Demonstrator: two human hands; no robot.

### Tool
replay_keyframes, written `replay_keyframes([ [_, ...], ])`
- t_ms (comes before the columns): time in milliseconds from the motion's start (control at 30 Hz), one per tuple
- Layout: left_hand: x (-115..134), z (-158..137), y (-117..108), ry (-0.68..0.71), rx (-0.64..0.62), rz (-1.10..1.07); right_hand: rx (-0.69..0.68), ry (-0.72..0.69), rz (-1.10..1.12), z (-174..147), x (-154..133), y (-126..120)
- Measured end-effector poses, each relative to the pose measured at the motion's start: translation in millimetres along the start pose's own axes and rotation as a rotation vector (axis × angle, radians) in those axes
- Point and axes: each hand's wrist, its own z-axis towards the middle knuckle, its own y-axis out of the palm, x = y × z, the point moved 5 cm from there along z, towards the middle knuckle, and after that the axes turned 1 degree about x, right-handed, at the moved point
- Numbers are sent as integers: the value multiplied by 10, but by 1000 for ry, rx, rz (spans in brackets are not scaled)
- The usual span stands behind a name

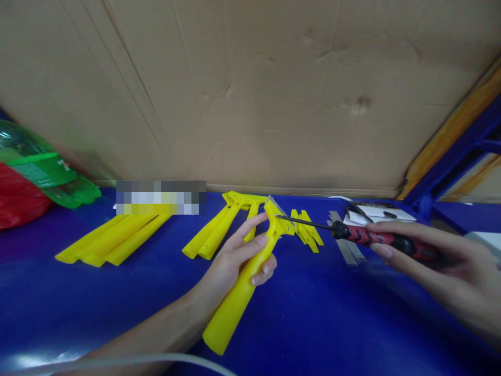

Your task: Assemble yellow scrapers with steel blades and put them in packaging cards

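Observation:
My left hand (245, 256) is wrapped round the handle of a yellow scraper (230, 313), tilted with its head up and a thin metal blade (277, 206) along the top. In my right hand (438, 256) is a red and black screwdriver (376, 237). Its dark shaft points left, and the tip meets a screw at the scraper's head. Behind the scraper lie several yellow handles (215, 227) with wide heads. Small yellow plates (307, 230) rest just right of the head, and flat grey metal blades (348, 245) lie below the screwdriver.
More yellow handles (117, 235) lie at the left, their far ends blurred out. A green bottle (47, 169) and a red bag (19, 198) stand at the far left. White boxes or papers (379, 213) sit behind the screwdriver. Cardboard (250, 104) rises along the blue table's (313, 324) back.

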Motion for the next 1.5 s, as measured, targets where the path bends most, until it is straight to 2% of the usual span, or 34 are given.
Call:
replay_keyframes([
  [200, -1, 6, 2, -10, 13, 7, -8, 5, -28, -26, -21, -8],
  [300, -16, 13, -13, -22, 21, 13, -10, -64, -37, -55, -57, -18],
  [467, -11, 12, -42, -22, 62, 39, -88, -241, -35, -130, -122, 38],
  [767, 89, -30, 25, 15, 101, 150, -64, -392, -132, -241, -160, 10],
  [900, 88, -32, 18, 19, 117, 176, -69, -382, -146, -227, -166, -31],
  [967, 85, -42, 30, 41, 133, 193, -16, -340, -127, -205, -177, -47],
  [1033, 81, -58, 61, 63, 146, 212, 13, -214, -83, -163, -150, -39],
  [1167, 114, -87, 141, 131, 174, 241, -54, 263, 230, -76, 35, 45],
  [1267, 165, -87, 174, 192, 211, 276, -143, 474, 499, -41, 120, 101],
  [1367, 188, -60, 194, 211, 243, 331, -199, 564, 613, -28, 185, 114],
  [1500, 179, -21, 238, 226, 243, 395, -84, 591, 538, -36, 314, 103],
])
